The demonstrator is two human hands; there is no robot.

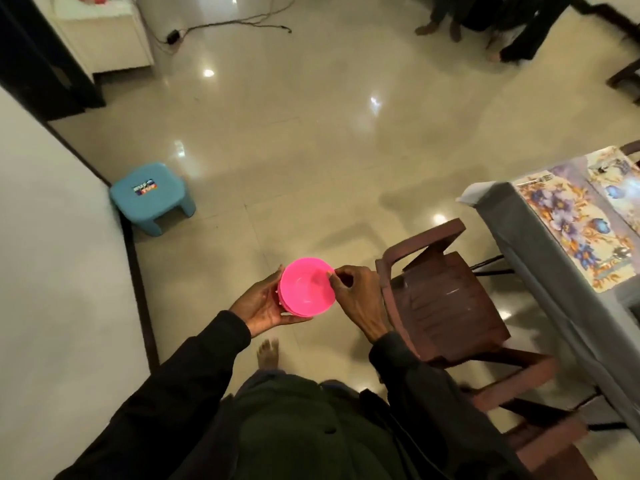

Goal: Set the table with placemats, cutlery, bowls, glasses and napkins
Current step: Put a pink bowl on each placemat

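A stack of bright pink plastic bowls (pixel 304 289) is held over the floor in front of me. My left hand (pixel 261 303) cups the stack from the left and below. My right hand (pixel 353 299) pinches the right rim of the top bowl. At the right edge stands the table (pixel 540 258) with a grey cover. Two floral placemats (pixel 571 216) lie on it, with a fork (pixel 535 181) at the far end of the nearer mat and more cutlery, blurred, on the farther mat.
A brown plastic chair (pixel 446 299) stands between me and the table, close to my right hand. A small blue stool (pixel 152 197) sits by the white wall on the left. Cables (pixel 242 22) lie on the glossy tiled floor far ahead. Other people's feet (pixel 440 27) show at the top.
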